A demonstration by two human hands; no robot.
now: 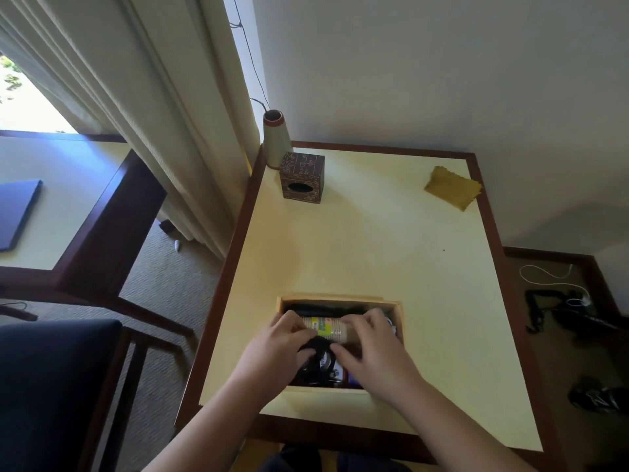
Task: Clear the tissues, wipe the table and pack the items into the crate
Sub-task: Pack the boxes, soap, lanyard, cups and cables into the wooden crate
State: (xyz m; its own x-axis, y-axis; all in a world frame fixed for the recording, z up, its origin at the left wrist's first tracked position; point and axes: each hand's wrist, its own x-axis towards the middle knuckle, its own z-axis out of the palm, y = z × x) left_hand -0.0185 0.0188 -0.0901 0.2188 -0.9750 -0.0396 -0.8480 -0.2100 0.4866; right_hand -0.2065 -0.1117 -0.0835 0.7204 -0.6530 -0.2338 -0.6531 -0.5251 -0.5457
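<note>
A light wooden crate sits on the pale yellow table near its front edge. Both my hands are inside it. My left hand and my right hand grip the two ends of a stack of ribbed paper cups with a green label, lying on its side. Black cables fill the crate beneath the cups, and a dark blue item shows at the crate's near right corner. A yellow cloth lies at the table's far right corner.
A brown patterned tissue box and a cream cone-shaped holder stand at the far left corner. A curtain hangs left of the table. A dark chair is at lower left. Cables and shoes lie on the floor at right.
</note>
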